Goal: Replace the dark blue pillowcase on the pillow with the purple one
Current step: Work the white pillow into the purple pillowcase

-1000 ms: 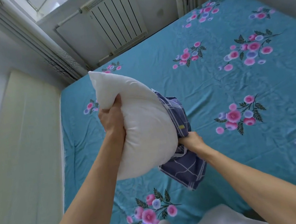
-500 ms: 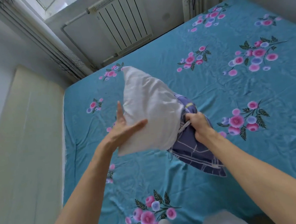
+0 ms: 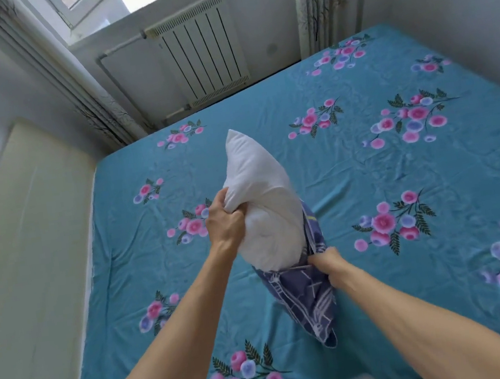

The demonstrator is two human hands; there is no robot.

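From the head view I see the plump white fabric pillow (image 3: 263, 206) held up on end above the bed, most of it bare, with only its lower end still tucked into the dark blue pillowcase with pale line pattern (image 3: 303, 293). My left hand (image 3: 226, 221) has its fingers curled tight into a bunched fold of the pillow's left side, about halfway up. My right hand (image 3: 325, 262) grips the gathered open edge of the pillowcase at the pillow's lower right, fingers closed round the cloth; the two hands are apart, one on each side of the pillow. The rest of the pillowcase hangs slack below that hand, and its lowest corner trails down toward the teal bedsheet with pink and lilac flower sprays (image 3: 367, 174); I cannot tell whether it touches the sheet. The sheet is wrinkled and covers the whole mattress. Beyond the far edge of the bed a white ribbed radiator (image 3: 202, 52) stands on the wall under the window, with pale patterned curtains (image 3: 322, 1) hanging to its right. A cream padded headboard (image 3: 28, 250) runs along the bed's left side.
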